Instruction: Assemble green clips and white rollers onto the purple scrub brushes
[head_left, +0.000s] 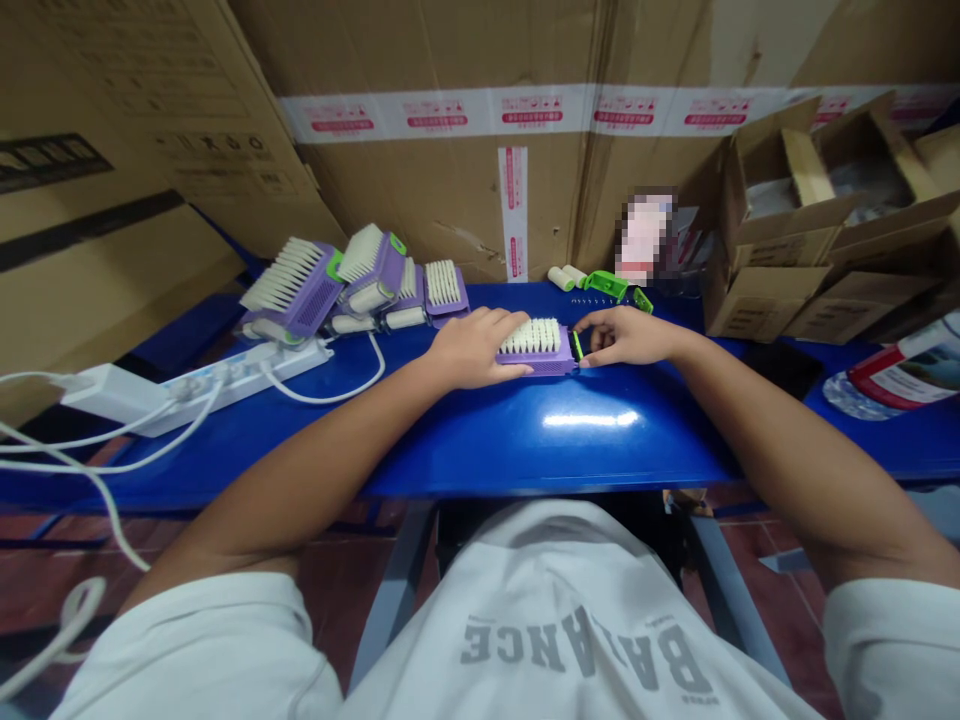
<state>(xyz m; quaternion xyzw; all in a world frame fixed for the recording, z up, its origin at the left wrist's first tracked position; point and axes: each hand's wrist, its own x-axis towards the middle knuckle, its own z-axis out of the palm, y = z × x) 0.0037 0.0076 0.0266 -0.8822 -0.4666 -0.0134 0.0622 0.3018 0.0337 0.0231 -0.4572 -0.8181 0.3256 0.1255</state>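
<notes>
Bristles up, a purple brush head with cream bristles lies on the blue table. Its left end is gripped by my left hand, thumb along the near side and fingers over the top. At the brush's right end, my right hand pinches a small black-and-green end piece between thumb and fingers. The end piece is right at the brush's end; whether it is attached I cannot tell. Beyond my right hand lie a green plastic part, a smaller green piece and a row of tiny screws.
Several purple brushes are piled at the back left. In front of them is a white power strip with cables. Two cream rollers lie at the back. Cardboard boxes and a plastic bottle stand at the right.
</notes>
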